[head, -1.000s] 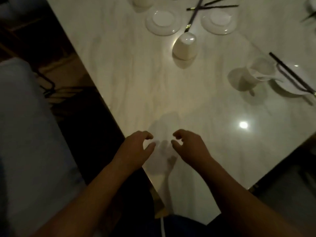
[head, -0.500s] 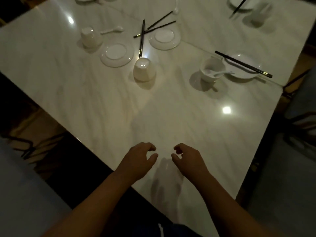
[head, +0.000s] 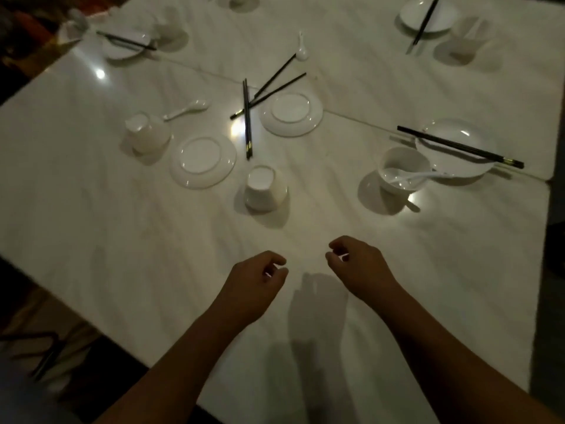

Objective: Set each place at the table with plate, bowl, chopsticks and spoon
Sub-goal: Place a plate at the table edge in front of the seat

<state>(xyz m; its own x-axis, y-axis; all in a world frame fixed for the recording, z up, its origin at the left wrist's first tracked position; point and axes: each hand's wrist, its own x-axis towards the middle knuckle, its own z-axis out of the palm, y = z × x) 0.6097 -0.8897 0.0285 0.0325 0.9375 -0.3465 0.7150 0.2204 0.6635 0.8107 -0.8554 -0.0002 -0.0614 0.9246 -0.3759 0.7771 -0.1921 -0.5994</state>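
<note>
Dim, grainy view. Overhead lamps glare off the glossy tabletop (head: 122, 240) at ten and three o'clock; bowls and hands throw soft shadows; edges darken and blur.

The table (head: 122, 240) has a smooth, polished pale top with faint marble-like veining that mirrors the lamps, the plates (head: 203, 162), upturned bowls (head: 265, 189) and loose spoon (head: 186, 109) look like glossy white glazed ceramic, and the chopsticks (head: 247, 117) are sleek black with gold-coloured bands near one end.
</note>
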